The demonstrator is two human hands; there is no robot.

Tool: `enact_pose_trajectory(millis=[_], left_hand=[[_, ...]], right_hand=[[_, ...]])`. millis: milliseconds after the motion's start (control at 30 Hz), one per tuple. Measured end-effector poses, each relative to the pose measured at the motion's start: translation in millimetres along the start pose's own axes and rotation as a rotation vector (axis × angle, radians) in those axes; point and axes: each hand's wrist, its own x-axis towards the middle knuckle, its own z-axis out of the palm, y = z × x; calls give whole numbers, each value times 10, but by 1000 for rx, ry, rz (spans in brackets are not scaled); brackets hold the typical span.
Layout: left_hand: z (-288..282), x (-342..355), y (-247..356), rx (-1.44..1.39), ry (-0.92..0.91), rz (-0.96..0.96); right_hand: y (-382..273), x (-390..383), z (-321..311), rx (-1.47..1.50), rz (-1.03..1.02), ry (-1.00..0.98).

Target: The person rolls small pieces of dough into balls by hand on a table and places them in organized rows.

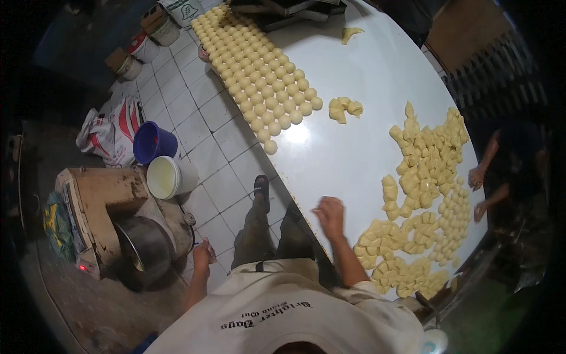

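Observation:
My right hand (330,213) is over the near left edge of the white table (348,153), with its fingers loosely bent and apart and nothing visible in them. My left hand (203,253) hangs over the tiled floor beside the mixer, fingers curled. A tiny dark bit shows at its fingertips, too small to name. Rows of round dough balls (268,88) line the table's left edge. Cut dough pieces (424,153) lie heaped on the right side, with looser rings of dough (383,239) nearer to me. A small dough clump (345,109) sits mid-table.
Left of me stands a dough mixer with a steel bowl (144,245). Near it are a white bucket (171,177), a purple bucket (154,143) and sacks (115,133). Dark trays (289,9) are stacked on the table's far end. Another person's hands (479,177) are at the right edge.

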Motion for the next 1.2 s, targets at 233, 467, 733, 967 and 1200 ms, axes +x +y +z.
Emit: enact_pose_trajectory(millis=[233,467,733,967,1200], left_hand=[[484,-12,32,107,-181,-19],[414,-6,361,69,-275,106],[452,292,677,-68,-400,97],[689,757,1178,309,-488,149],[1682,1076,1910,439,-635,714]], right_hand=[[31,1219,90,-78,226,333],[162,732,-386,-474,275,385],[-209,402,-38,-107,248,240],[-102,1174,255,-236,399,457],[-803,448,-189,-240,536,110]])
